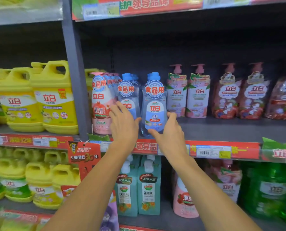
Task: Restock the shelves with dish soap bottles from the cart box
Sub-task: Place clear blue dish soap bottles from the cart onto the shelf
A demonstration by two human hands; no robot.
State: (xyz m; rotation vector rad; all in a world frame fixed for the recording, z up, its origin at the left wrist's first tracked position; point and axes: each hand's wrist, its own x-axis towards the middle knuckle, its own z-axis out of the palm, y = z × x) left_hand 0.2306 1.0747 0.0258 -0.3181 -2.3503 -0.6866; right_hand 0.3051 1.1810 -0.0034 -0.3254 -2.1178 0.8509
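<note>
Both hands were up at the middle shelf (222,130). Our right hand (168,129) grasped the front blue bottle (154,105), thumb under its rounded base and fingers curled on its right side. This bottle was of clear, smooth plastic with a blue cap and a glossy label, and it stood upright at the front edge of the grey shelf. Our left hand (123,122) was released, its straight fingers lying against a second blue bottle (128,97) just beside the first. Left of them stood a pink bottle (101,105) with a curved body. To the right we saw soft pink pump pouches (188,95). Beyond the metal post were boxy yellow jugs (38,99) with moulded handles.
</note>
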